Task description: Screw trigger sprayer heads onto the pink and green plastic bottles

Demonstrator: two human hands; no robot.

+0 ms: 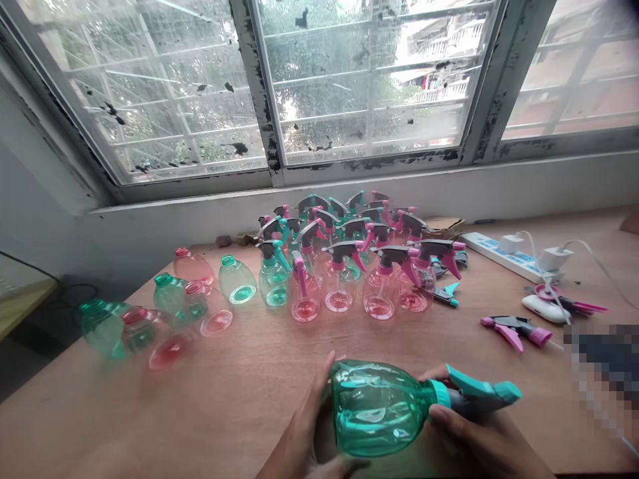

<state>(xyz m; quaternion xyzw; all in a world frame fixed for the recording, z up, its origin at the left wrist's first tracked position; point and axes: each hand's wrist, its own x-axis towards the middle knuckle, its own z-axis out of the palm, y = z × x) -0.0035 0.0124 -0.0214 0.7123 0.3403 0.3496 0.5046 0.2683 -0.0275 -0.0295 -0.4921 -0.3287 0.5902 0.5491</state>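
A green see-through spray bottle (374, 409) lies on its side near the table's front edge, with a teal and grey trigger head (476, 394) on its neck. My left hand (304, 432) cups the bottle's base end, fingers wrapped against it. My right hand (469, 436) grips the neck and the trigger head from below. Both hands are partly cut off by the bottom edge.
Several capped pink and green spray bottles (344, 266) stand in a cluster at the back of the wooden table (249, 379). Uncapped bottles (174, 299) stand at the left. Loose trigger heads (514, 329), a power strip (504, 256) with chargers and a pixelated patch lie at the right.
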